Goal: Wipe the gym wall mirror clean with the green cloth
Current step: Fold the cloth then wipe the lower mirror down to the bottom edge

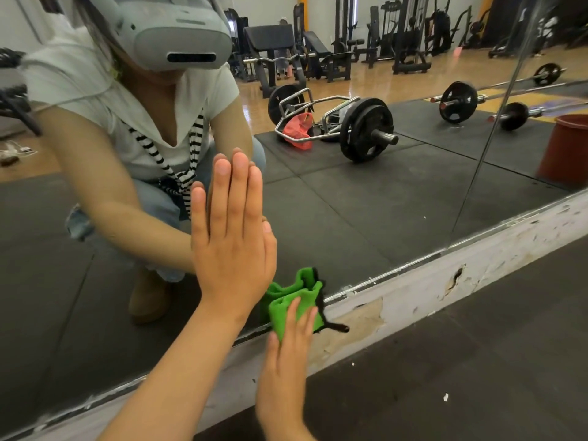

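Left hand (232, 249) flat on the wall mirror (350, 218), fingers straight, probably bracing the crouch. Right hand (286, 354) presses the green cloth (280, 310) with extended fingers onto the glass's bottom edge, above the chipped baseboard (477, 259). Likely wiping the lowest strip.

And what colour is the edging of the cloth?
Black edging on the green cloth, clearest in the head view.
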A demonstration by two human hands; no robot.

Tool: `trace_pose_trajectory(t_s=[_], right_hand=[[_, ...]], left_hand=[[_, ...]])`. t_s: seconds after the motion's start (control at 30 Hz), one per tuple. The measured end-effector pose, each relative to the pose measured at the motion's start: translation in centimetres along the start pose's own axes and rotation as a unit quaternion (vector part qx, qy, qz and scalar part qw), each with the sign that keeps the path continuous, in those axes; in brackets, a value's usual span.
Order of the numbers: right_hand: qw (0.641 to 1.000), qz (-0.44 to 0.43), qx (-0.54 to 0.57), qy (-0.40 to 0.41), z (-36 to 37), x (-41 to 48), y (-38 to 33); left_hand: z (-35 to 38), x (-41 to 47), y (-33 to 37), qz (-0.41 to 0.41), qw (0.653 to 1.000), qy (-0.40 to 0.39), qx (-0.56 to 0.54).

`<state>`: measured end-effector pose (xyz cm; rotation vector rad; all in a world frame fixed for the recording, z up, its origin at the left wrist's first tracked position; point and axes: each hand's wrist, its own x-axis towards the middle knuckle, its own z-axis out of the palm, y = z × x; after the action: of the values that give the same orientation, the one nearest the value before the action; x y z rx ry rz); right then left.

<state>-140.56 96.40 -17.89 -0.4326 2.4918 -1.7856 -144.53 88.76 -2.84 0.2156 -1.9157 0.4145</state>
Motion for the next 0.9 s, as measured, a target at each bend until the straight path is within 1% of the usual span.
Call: trace_pose_trajectory(t_s=[0.07,0.17,0.27,0.33,0.4,0.53,0.6,0.73,0.8,0.9], right_hand=[[0.999,0.036,0.038,-0.013,1.9,-1.0,-2.0],[0.992,0.072,0.104,0.019,3.1,-0.6,-3.2],[0.978,0.060,0.166,0.110,2.4,1.2,-3.8],[0.961,0.048,0.211,0.172,1.4,2.7,-4.5],[0.944,0.045,0.247,0.214,0.4,4.3,-5.0],[0.917,0.060,0.284,0.273,-0.7,6.7,-5.0],[0.903,0.076,0.304,0.295,-0.6,7.2,-5.0],[0.876,0.107,0.322,0.344,0.3,7.7,-6.3],[0.860,0.126,0.328,0.371,0.6,7.7,-7.3],[0.855,0.145,0.331,0.373,1.0,7.8,-7.8]], left_hand=[[-0.1,0.0,-0.1,0.001,1.000,-0.005,-0.006],[-0.6,-0.2,-0.3,0.009,1.000,-0.019,-0.012],[-1.2,-0.3,-0.6,0.027,0.999,-0.035,-0.022],[-1.5,-0.2,-0.9,0.038,0.998,-0.043,-0.020],[-1.8,-0.2,-1.3,0.051,0.997,-0.050,-0.016],[-2.7,-0.5,-2.6,0.068,0.995,-0.074,-0.007],[-3.5,-1.3,-3.3,0.074,0.992,-0.100,0.007],[-4.6,-3.4,-4.8,0.115,0.981,-0.152,0.034],[-4.6,-4.0,-5.6,0.129,0.977,-0.163,0.049],[-4.7,-4.3,-6.2,0.122,0.978,-0.156,0.066]])
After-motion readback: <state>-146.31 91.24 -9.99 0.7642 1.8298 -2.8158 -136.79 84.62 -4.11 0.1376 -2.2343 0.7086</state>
